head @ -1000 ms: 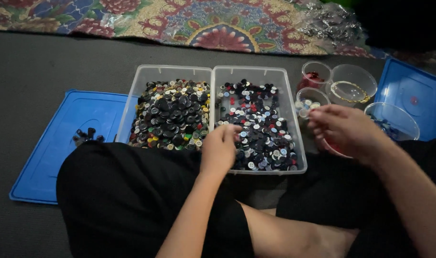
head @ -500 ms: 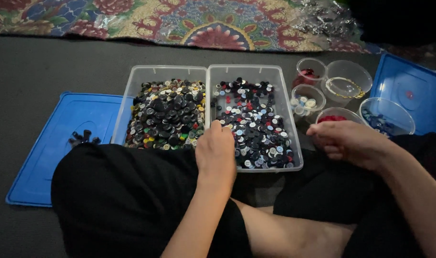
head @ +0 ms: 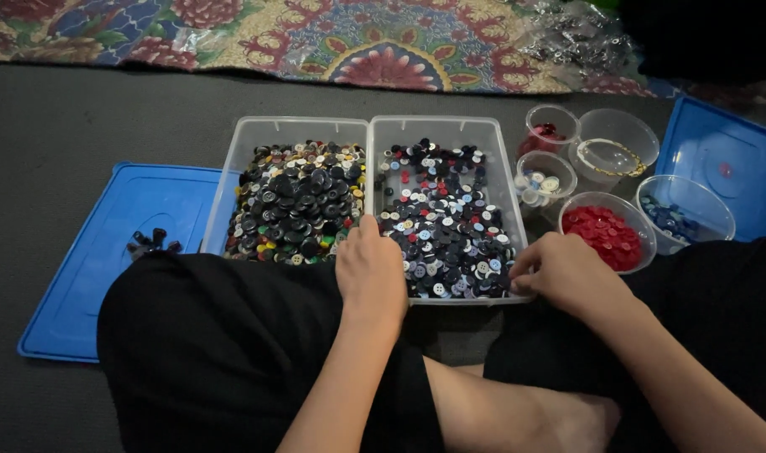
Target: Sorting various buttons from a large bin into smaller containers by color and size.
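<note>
Two clear plastic bins stand side by side in front of my legs. The left bin (head: 232, 180) is full of mostly black and dark buttons. Mixed dark, white, red and blue buttons fill the right bin (head: 507, 180). My left hand (head: 370, 270) rests back-up on the near edge where the two bins meet, its fingertips down among the buttons. My right hand (head: 567, 273) lies at the near right corner of the right bin with its fingers curled onto the buttons there. Whether either hand pinches a button is hidden.
Right of the bins stand several small clear cups: red buttons (head: 605, 231), blue buttons (head: 680, 214), white buttons (head: 540, 180), a gold chain (head: 613, 155). A blue lid (head: 106, 252) with a few dark buttons lies left, another blue lid (head: 718, 164) right. A patterned rug (head: 383, 38) lies beyond.
My right hand has come back from above the small cups to the near right corner of the right bin. My left hand has shifted slightly left along the near edge.
</note>
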